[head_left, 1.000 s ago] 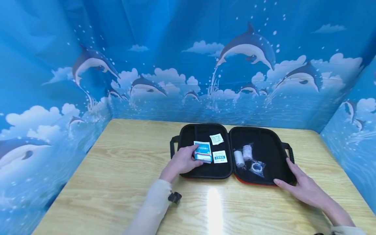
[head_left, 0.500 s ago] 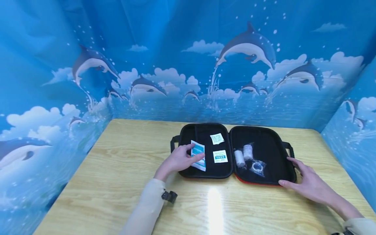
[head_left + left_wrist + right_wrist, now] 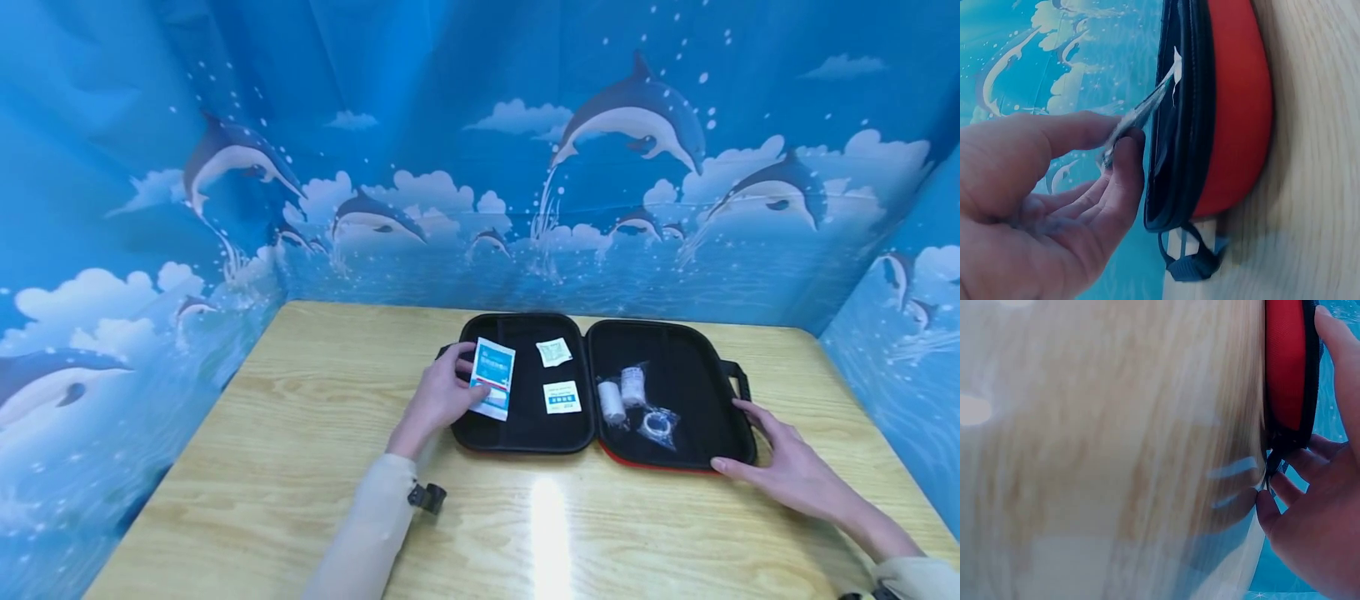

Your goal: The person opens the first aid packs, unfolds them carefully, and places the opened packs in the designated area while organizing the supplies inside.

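Note:
My left hand [image 3: 437, 392] pinches a flat blue-and-white packet [image 3: 493, 367] between thumb and fingers, above the left half of an open black case [image 3: 517, 437]. In the left wrist view the packet [image 3: 1141, 112] shows edge-on, its far end overlapping the case rim. The case's outer shell [image 3: 1238, 106] is red. My right hand [image 3: 798, 479] rests at the right half's near corner, thumb on the front rim and fingers spread along the side beneath the handle [image 3: 737, 380]. In the right wrist view the fingers of that hand [image 3: 1316, 500] touch the case's dark edge and strap.
In the left half lie a small green-and-white packet [image 3: 554, 352] and a white-and-blue one [image 3: 562, 397]. The right half holds two white rolls, one the upper roll [image 3: 633, 387], and a bagged white ring [image 3: 659, 426]. A wooden table [image 3: 300, 417] meets a dolphin-printed curtain [image 3: 420, 125].
My left hand has shifted left with the blue-and-white packet, which turned edgewise and then faces up again near the case's left rim. The right hand slid slightly right along the corner.

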The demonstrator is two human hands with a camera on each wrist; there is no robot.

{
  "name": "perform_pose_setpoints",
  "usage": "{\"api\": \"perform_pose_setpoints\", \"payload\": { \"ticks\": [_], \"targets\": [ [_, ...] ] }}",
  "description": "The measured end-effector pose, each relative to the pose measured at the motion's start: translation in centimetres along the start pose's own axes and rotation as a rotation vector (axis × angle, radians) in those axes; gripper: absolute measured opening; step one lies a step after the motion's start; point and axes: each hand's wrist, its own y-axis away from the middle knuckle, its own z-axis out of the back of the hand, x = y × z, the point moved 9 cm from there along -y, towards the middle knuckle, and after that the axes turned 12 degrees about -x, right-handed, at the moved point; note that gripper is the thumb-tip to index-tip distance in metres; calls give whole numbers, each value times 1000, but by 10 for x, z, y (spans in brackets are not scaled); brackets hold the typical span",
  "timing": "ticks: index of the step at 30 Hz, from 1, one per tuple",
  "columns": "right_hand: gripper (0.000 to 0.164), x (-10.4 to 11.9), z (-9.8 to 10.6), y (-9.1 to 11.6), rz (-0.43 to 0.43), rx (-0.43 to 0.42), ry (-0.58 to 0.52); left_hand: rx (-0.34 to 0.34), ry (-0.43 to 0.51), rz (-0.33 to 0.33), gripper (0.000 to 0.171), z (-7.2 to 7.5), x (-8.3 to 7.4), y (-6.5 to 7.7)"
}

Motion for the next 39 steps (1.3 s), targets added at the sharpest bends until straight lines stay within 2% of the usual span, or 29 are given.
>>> {"api": "perform_pose_setpoints", "payload": {
  "ticks": [6, 12, 16, 23, 29, 32, 36, 39],
  "targets": [
    [99, -1, 0, -1, -3, 2, 14, -78, -18, 52, 51, 14, 7, -4],
    [98, 0, 1, -1, 6, -9, 10, -73, -71, 81, 47, 15, 10, -2],
    [98, -1, -2, 0, 5, 4, 2, -64, -86, 71, 45, 11, 11, -1],
    [97, -1, -3, 1, 25, -16, -24, -57, -96, 69, 29, 8, 11, 1],
    [98, -2, -3, 5, 9, -1, -32, -87, -143, 38, 27, 9, 8, 7],
    [97, -1, -2, 5, 7, -3, -27, -79, -112, 45, 22, 8, 7, 9],
    [97, 0, -2, 3, 5, -1, -22, -38, -45, 93, 18, 2, 8, 10],
    [97, 0, -1, 2, 8, -5, -21, -17, -30, 97, 16, -2, 7, 11]
  ]
}}
